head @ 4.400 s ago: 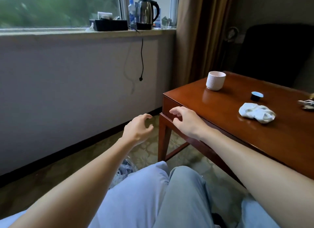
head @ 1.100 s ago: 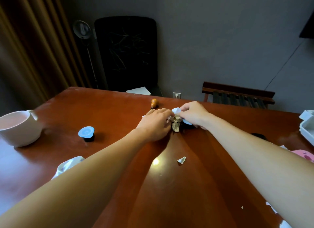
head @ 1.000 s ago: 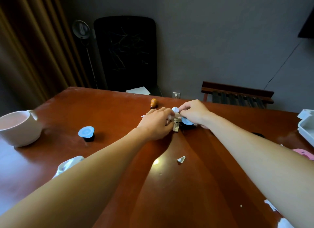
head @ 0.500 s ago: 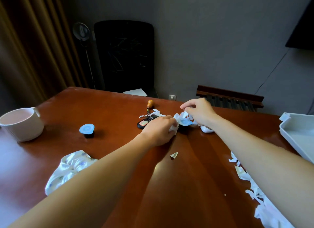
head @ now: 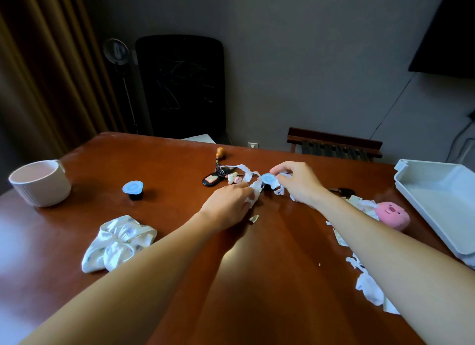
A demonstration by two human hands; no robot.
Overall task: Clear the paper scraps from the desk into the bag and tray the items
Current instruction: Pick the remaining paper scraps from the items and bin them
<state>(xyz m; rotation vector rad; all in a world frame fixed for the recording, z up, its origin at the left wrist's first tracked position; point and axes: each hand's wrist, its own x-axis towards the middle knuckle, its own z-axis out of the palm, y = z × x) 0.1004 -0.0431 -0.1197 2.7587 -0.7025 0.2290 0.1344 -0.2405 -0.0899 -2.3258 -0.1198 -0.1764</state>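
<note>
Both hands (head: 262,193) on paper scraps (head: 253,184) (blue-lidded cup (head: 267,179) between).

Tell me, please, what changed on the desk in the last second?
The left hand drew back toward the person, gripping paper strips. The right hand lifted off the blue-lidded cup, uncovering the keys. The mug, cloth and small scrap stayed.

left hand (head: 228,203) bare, no rings | right hand (head: 298,182) bare | forearms uncovered, no sleeves showing
</note>
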